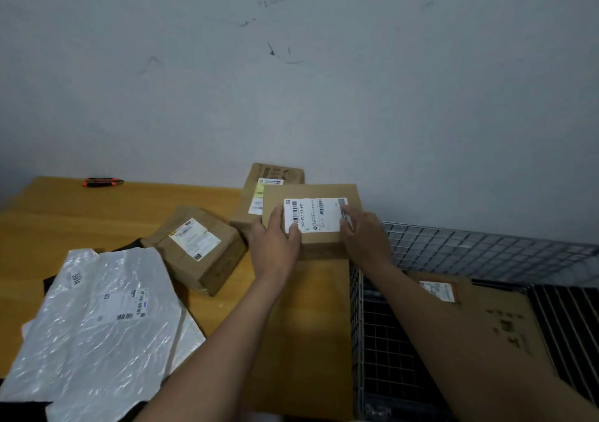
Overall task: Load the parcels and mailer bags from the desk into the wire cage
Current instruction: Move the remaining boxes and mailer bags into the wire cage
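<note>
Head view: left hand (275, 237) and right hand (363, 233) clamp a brown parcel (311, 191) from either side with thumbs on its white label, which reads "502-602-12-815"; parcel sits over the desk (64, 214) edge beside the wire cage (470, 250), can't tell if it's lifted. Just behind the grip is a second labelled carton (275, 172), partly covered by the held one, and left of the grip a taped box (201, 250). Further left, a white mailer bag (97, 318) with a sticker that looks like "501A"; right of and below the grip, a flat cardboard box (479, 324) lies inside the cage; orange-black cutter (102, 181) far left at the wall.
</note>
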